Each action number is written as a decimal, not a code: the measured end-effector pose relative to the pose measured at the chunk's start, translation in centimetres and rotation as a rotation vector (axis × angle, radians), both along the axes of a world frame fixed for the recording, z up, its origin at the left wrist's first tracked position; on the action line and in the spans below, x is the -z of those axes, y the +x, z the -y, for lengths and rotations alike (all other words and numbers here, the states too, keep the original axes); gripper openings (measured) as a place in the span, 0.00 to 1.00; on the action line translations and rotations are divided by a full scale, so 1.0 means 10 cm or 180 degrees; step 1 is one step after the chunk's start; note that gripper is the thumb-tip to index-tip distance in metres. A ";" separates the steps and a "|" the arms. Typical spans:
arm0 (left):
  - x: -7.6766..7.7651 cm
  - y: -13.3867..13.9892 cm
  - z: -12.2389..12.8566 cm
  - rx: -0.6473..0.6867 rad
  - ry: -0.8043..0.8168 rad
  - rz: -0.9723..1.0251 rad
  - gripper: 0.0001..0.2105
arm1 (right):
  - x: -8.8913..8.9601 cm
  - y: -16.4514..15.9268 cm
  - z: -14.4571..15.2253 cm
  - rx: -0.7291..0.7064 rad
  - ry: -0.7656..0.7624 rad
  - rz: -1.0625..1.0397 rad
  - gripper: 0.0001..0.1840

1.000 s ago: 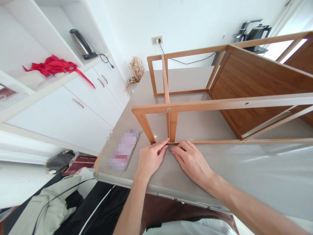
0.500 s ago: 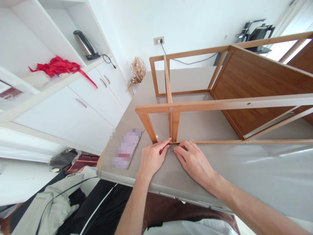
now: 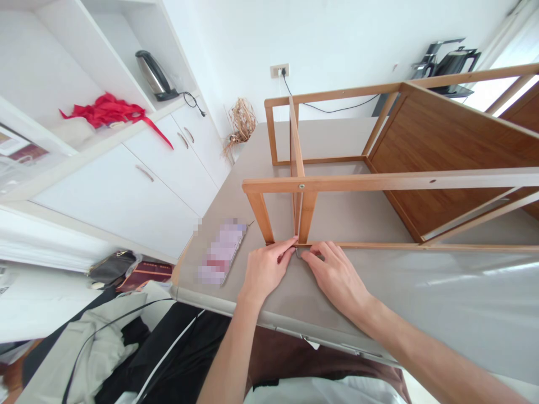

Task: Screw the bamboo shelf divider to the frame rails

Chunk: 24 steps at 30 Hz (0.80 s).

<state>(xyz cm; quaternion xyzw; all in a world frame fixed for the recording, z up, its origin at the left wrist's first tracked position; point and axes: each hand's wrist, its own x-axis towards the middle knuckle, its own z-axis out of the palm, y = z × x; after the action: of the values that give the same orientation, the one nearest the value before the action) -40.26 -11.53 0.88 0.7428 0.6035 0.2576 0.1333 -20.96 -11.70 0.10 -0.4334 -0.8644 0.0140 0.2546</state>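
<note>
From here, the right hand [image 3: 337, 275] pinches a thin, bent metal rod [image 3: 298, 253] beside the brown wooden frame [image 3: 366, 183]; the left hand's [image 3: 266, 269] fingertips touch the frame, their grip hidden from me.

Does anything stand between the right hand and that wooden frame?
Only the thin metal piece pinched by the right hand; otherwise nothing visible stands between it and the wooden frame. The phone lies off to the left.

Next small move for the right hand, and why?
I'd try a slight turn of the bent metal tool with the right hand. Its fingertips are at one end of the tool, the other end is by the wooden frame's lower rail, and the left hand is at that spot. Whether the tool is seated can't be seen, so go gently.
</note>
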 end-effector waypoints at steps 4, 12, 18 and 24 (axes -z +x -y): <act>0.00 0.00 0.00 0.0004 -0.0007 0.0009 0.15 | -0.01 0.00 0.01 -0.0027 0.0137 0.0067 0.15; -0.03 0.01 0.00 -0.0015 -0.0004 -0.0046 0.15 | -0.02 -0.01 0.03 -0.0089 0.0094 -0.0028 0.15; -0.03 0.01 0.00 -0.0012 0.0005 -0.0078 0.15 | 0.00 -0.03 0.04 -0.0064 0.0017 -0.0165 0.13; -0.03 0.01 0.01 -0.0004 0.0075 -0.0080 0.15 | 0.00 -0.02 0.04 -0.0089 0.0027 -0.0136 0.13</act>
<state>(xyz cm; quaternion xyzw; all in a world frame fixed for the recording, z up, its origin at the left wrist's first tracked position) -40.16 -11.61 1.16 0.7470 0.6026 0.2554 0.1168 -21.19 -12.05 0.10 -0.4198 -0.8648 0.0231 0.2746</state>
